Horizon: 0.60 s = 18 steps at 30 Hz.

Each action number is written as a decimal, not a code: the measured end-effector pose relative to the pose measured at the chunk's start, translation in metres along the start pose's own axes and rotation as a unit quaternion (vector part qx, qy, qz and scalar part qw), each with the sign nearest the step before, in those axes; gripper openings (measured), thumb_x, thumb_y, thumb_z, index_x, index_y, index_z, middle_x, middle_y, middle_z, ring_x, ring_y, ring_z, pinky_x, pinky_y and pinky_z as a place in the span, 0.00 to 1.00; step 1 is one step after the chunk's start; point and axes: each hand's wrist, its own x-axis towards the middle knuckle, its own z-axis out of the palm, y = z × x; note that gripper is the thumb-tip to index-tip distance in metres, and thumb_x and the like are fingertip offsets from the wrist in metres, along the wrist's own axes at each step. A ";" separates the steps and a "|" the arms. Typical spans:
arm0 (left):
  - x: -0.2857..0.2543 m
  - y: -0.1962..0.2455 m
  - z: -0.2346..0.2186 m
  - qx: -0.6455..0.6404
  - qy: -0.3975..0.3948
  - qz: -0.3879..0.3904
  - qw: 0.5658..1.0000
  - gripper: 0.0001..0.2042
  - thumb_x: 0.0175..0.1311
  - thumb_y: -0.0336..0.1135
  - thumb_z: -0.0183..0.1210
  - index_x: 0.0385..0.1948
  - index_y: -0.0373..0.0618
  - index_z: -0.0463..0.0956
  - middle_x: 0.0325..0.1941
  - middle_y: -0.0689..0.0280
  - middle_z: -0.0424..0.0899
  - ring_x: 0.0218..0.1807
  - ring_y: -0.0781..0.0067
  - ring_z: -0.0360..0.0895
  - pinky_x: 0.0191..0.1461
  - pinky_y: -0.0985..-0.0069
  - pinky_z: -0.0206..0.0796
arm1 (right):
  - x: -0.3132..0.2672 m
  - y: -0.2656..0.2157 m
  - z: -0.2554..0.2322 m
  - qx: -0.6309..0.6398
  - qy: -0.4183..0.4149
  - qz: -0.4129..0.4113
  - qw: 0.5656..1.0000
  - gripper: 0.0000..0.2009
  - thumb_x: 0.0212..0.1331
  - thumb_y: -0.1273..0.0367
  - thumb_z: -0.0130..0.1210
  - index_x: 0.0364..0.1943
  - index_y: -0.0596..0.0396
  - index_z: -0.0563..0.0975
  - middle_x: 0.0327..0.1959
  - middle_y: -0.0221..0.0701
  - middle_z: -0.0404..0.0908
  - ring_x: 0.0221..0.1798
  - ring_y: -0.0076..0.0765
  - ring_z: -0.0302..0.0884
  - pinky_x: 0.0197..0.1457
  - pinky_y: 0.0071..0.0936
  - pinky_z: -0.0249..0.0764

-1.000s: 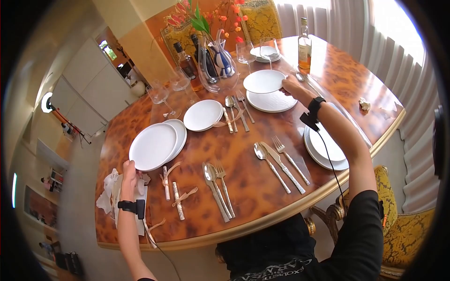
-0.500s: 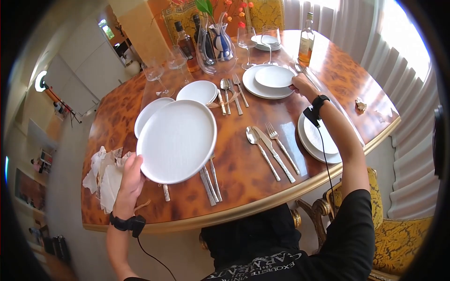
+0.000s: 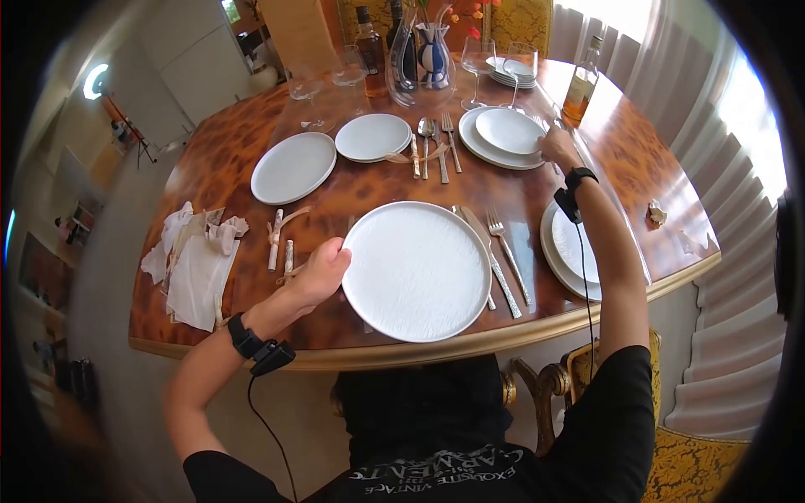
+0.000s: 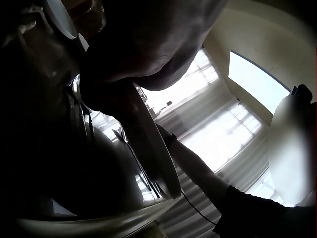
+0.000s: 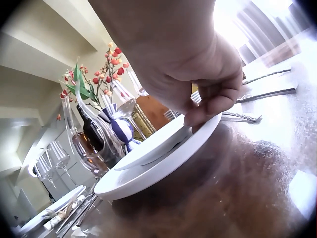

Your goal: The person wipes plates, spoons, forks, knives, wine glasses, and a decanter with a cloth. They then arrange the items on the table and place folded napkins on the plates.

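Large plate (image 3: 417, 272) now swung rightward, my left grip (image 3: 323, 270) pinching it; right grip (image 3: 559, 148) pinches small plate (image 3: 510, 132); placing seems unfinished.

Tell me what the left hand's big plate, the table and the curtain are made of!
Big plate: probably ceramic, fairly matte, with fine ridges. Table: perhaps lacquered wood; its mottled brown top shines with reflections. Curtain: likely fabric, dull, hanging in folds.
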 end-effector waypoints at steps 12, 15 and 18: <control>0.004 -0.015 0.011 -0.141 -0.001 0.029 0.990 0.12 0.73 0.32 0.42 0.47 0.34 0.71 0.42 0.65 0.80 0.44 0.81 0.75 0.49 0.78 0.68 | -0.240 -0.097 -0.055 0.106 -0.208 -0.192 0.953 0.17 0.70 0.61 0.43 0.44 0.63 0.75 0.30 0.46 0.81 0.27 0.44 0.80 0.31 0.37 0.75; -0.002 -0.016 0.007 -0.180 0.025 0.033 0.983 0.13 0.74 0.33 0.43 0.48 0.34 0.71 0.42 0.66 0.80 0.44 0.81 0.74 0.50 0.77 0.68 | -0.267 -0.083 -0.046 -0.006 -0.092 -0.299 0.950 0.12 0.66 0.66 0.45 0.42 0.62 0.74 0.34 0.54 0.80 0.36 0.63 0.78 0.38 0.48 0.74; -0.005 -0.020 -0.002 -0.203 0.041 0.060 0.976 0.14 0.75 0.34 0.42 0.50 0.34 0.71 0.44 0.64 0.80 0.46 0.80 0.76 0.53 0.77 0.68 | -0.274 -0.069 -0.036 -0.107 -0.131 -0.272 0.947 0.13 0.64 0.65 0.50 0.42 0.63 0.73 0.32 0.49 0.80 0.35 0.61 0.79 0.38 0.48 0.75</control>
